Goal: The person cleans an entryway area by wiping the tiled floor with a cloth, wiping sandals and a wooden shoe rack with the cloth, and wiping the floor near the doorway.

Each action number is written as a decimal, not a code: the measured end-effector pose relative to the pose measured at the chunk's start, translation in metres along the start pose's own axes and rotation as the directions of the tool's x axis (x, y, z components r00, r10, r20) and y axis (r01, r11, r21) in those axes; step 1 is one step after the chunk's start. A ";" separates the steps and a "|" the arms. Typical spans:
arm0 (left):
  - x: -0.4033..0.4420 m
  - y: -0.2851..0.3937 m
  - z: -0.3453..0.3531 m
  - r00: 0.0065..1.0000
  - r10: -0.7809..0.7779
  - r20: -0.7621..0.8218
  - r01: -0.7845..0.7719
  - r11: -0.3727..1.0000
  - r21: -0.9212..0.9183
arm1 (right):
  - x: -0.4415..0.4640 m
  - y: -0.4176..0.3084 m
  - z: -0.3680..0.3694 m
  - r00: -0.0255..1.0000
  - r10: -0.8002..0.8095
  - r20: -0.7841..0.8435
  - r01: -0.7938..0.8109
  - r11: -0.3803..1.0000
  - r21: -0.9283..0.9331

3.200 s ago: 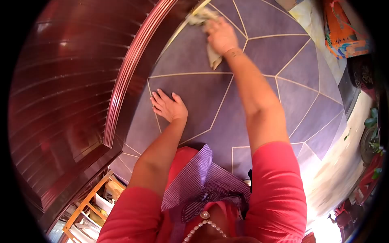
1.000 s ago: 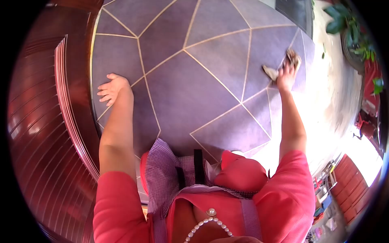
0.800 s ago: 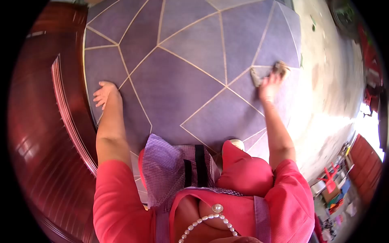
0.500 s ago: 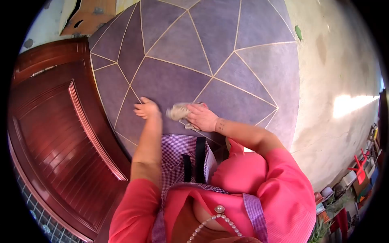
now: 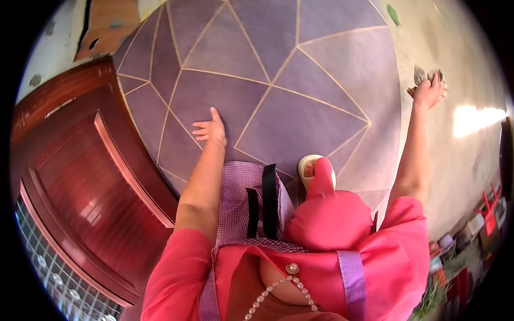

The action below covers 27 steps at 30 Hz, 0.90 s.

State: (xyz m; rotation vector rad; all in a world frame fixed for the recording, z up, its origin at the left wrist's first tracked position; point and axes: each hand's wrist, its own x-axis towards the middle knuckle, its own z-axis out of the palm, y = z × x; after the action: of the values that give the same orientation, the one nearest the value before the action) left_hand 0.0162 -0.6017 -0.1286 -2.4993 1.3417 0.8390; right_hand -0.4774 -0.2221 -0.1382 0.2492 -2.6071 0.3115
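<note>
My right hand (image 5: 430, 95) is closed around a crumpled greyish-beige cloth (image 5: 420, 75). It is stretched far out to the right, past the edge of a large purple-grey surface (image 5: 235, 96) patterned with thin gold lines, and over the pale ground. My left hand (image 5: 211, 130) has its fingers spread and nothing in it. That hand is over the left part of the patterned surface; whether it touches cannot be told. Below it, a checked apron (image 5: 238, 184) with black straps hangs in front of me. One foot in a pale slipper (image 5: 301, 167) shows at the surface's near side.
A dark red panelled door (image 5: 80, 176) runs along the left. Torn cardboard (image 5: 110, 27) lies at the upper left. Pale ground (image 5: 455, 166) stretches along the right, with a green leaf (image 5: 393, 15). A red chair-like item (image 5: 488, 211) and clutter sit at lower right.
My right hand has swung from the middle of the patterned surface out to the far right with the cloth. My left hand has shifted slightly right and spread its fingers. The slippered foot shows more.
</note>
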 end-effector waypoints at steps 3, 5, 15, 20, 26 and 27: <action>0.001 0.000 0.002 1.000 0.013 -0.023 -0.012 1.000 0.012 | -0.061 -0.069 -0.061 0.911 -0.330 0.247 0.215 0.892 0.397; -0.002 0.004 -0.001 1.000 0.006 -0.012 -0.005 0.999 0.044 | -0.134 -0.167 -0.096 0.615 -0.579 0.535 0.275 0.793 0.543; 0.014 -0.001 -0.007 0.999 -0.025 -0.040 0.021 0.996 -0.091 | -0.155 -0.214 -0.093 0.076 -0.768 0.636 0.424 0.602 0.677; 0.002 0.032 0.000 0.948 0.282 -0.146 -0.276 0.959 0.057 | -0.013 -0.013 0.018 0.846 0.055 0.530 -0.133 0.985 0.110; -0.049 0.103 0.036 0.920 0.377 -0.111 -0.388 0.915 -0.113 | -0.007 -0.074 -0.041 0.887 -0.461 0.021 0.395 0.782 0.483; -0.049 0.109 0.041 0.958 0.280 -0.063 -0.286 0.945 -0.160 | -0.029 -0.121 -0.059 0.801 -0.552 0.231 0.366 0.757 0.542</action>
State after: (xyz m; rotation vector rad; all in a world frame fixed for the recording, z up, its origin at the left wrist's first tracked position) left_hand -0.1097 -0.6129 -0.1238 -2.4911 1.7425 1.0030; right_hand -0.3975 -0.3189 -0.0820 1.2356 -2.6636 0.7831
